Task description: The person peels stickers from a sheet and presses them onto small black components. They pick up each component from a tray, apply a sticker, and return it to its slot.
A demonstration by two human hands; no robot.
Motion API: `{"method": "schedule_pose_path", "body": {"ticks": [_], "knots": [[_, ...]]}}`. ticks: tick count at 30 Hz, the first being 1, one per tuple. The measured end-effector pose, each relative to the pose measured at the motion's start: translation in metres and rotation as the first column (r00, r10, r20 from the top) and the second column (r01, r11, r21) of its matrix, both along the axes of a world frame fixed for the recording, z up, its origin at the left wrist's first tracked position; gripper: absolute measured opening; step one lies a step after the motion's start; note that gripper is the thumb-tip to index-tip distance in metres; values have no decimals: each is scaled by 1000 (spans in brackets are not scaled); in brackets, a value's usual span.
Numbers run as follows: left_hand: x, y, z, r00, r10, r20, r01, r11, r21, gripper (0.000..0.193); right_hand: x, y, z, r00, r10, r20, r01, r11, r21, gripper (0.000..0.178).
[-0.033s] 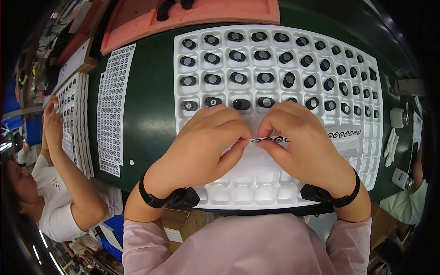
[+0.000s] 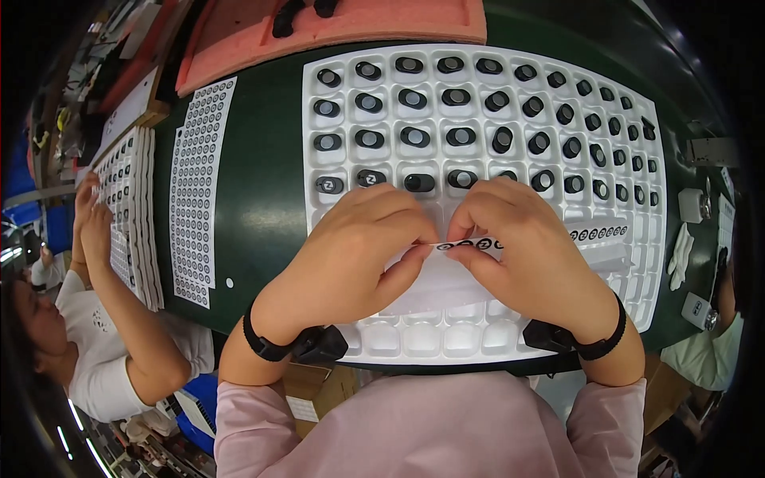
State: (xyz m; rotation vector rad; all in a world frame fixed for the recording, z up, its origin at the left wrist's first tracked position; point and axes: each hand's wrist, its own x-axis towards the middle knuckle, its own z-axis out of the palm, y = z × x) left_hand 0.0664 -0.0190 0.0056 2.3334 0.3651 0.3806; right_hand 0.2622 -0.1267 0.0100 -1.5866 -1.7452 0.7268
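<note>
A thin white sticker sheet with black round labels (image 2: pixel 437 288) is held over a white moulded plastic tray (image 2: pixel 422 338), its printed edge running toward 3 o'clock. The left hand (image 2: pixel 355 247) and right hand (image 2: pixel 518 251) pinch its 9 o'clock end side by side, thumb tips pressed to forefingers. It looks light, limp and easily creased, probably tacky behind the labels; gripping bare margins should suit it best.

The green tabletop (image 2: pixel 259 175) offers passage between sticker sheets (image 2: pixel 194 191) and white tray (image 2: pixel 421 339); black parts (image 2: pixel 413 135) obstruct the tray's upper rows.
</note>
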Motion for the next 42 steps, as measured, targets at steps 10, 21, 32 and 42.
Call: {"method": "schedule_pose_path", "body": {"ticks": [10,21,32,42], "knots": [[-4,3,-1,995,-69,65,88,923,-375,10,2,0,-3,991,108,-74,-103,992,68,20],[-6,1,-6,999,29,15,-22,936,-350,6,-1,-1,-4,994,59,-89,-51,995,91,22],[-1,-2,-12,995,87,53,-64,939,-338,7,0,0,-7,999,45,-4,-43,980,193,21],[1,-4,-11,989,142,39,-128,961,-245,8,2,0,-9,998,57,-19,-52,983,177,20]]}}
